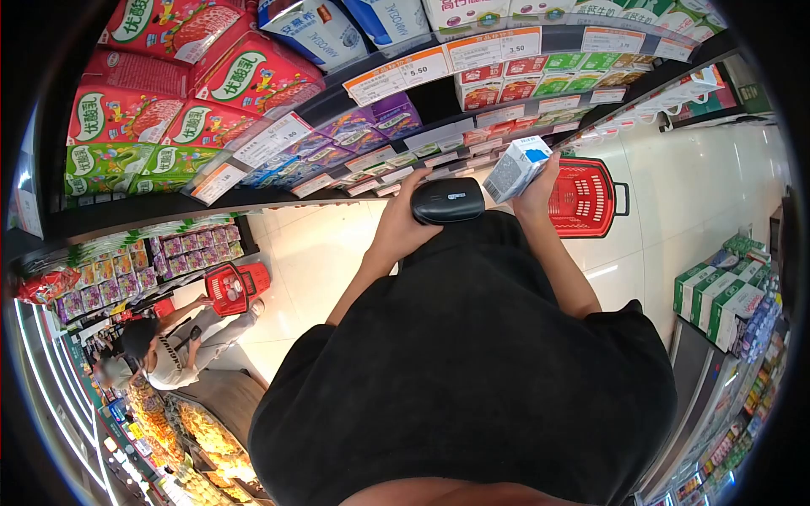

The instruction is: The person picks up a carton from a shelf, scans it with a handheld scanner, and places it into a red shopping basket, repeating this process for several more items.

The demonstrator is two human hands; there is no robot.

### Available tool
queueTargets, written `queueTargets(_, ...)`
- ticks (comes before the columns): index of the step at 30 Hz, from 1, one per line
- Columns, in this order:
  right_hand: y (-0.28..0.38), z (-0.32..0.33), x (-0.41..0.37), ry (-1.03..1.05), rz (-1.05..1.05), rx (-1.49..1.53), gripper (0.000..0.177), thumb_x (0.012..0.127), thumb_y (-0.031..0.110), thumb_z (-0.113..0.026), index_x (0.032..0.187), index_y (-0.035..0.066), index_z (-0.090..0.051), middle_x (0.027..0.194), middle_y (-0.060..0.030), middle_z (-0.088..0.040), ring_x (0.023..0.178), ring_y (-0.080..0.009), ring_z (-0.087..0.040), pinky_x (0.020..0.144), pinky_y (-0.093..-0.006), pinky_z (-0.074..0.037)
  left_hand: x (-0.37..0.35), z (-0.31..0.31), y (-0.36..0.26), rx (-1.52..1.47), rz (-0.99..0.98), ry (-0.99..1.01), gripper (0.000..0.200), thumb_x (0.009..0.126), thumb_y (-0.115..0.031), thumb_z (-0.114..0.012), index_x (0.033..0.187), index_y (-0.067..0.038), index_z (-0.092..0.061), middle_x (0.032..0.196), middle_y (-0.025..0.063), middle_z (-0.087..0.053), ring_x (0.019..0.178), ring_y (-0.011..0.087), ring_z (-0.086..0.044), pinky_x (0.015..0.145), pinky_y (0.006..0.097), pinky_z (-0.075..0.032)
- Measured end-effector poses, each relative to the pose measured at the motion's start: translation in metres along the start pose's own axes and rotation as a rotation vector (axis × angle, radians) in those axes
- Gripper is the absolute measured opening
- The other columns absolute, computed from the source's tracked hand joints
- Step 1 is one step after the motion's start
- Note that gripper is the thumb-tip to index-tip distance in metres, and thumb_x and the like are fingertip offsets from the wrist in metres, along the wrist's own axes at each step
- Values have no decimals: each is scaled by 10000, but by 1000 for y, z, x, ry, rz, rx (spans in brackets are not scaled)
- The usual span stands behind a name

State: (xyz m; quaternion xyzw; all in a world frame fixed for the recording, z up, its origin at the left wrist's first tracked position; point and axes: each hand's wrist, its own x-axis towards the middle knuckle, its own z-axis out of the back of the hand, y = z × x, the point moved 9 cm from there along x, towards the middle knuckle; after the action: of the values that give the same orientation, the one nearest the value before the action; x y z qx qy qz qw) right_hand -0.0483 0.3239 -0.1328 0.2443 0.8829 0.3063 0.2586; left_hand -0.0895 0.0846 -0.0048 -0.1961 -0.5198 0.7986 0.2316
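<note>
My left hand (396,223) is wrapped round a black barcode scanner (449,201) with a rounded head and a small pale logo on top. Just right of it, my right hand (537,192) grips a small white and blue drink carton (515,171), held tilted. A side covered in small grey print faces towards the scanner. A short gap separates the carton from the scanner. Both are in front of my black shirt (472,337), near the edge of the shelves.
Shelves ahead carry red drink packs (253,76), purple packs (395,116) and price tags (403,76). A red shopping basket (584,198) stands on the floor to the right. Green and white boxes (717,291) are stacked at far right. Another person (173,358) with a red basket (226,289) is at left.
</note>
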Motion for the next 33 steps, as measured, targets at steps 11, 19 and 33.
queueTargets(11,5,-1,0,-11,41,16,583,1001,551,-256,1164,76,-553,1049,-80,-650,975,-247,-638,861,-391,-510,0,1,-3,-4,-16,-6,835,609,4,-751,1356,-103,-394,1098,201,-660,1030,378,-638,866,381,-491)
queueTargets(19,6,0,0,51,52,37,537,1026,478,-280,1201,35,-528,1121,-91,-626,1059,-218,-598,941,-360,-450,0,1,2,-8,49,-3,851,593,38,-744,1368,-93,-418,1114,152,-623,1057,248,-620,915,313,-459)
queueTargets(33,3,1,1,61,39,50,540,1026,479,-279,1206,38,-531,1127,-87,-623,1060,-216,-597,945,-361,-447,-1,4,1,50,16,-13,824,605,-7,-754,1343,-104,-402,1119,200,-648,1060,383,-623,885,389,-490)
